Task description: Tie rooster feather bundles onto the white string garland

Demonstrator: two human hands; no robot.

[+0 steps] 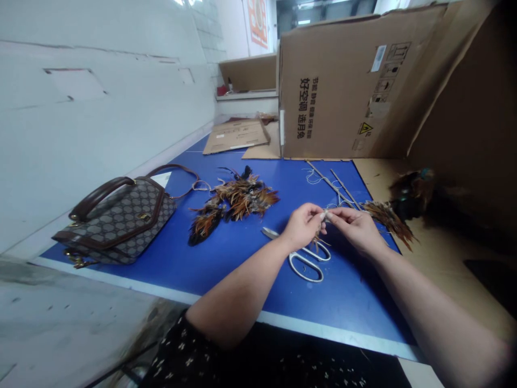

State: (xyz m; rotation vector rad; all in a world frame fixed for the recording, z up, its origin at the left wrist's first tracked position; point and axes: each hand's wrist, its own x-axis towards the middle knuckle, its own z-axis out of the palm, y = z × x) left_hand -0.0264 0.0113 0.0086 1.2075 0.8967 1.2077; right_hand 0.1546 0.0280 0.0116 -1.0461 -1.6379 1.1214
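My left hand (302,226) and my right hand (355,226) meet above the blue table (226,258), fingers pinched together on a small bundle of brown feathers (319,237) with a pale tip. White-handled scissors (305,261) lie on the table just below my left hand. A pile of brown and orange feathers (234,202) sits to the left of my hands. A string of tied feathers (390,218) trails away to the right of my right hand, next to thin sticks (335,186).
A patterned handbag with brown handle (115,218) rests at the table's left corner by the white wall. A big cardboard box (347,86) stands at the back, flattened cardboard (236,136) beside it. More cardboard covers the right side (444,253).
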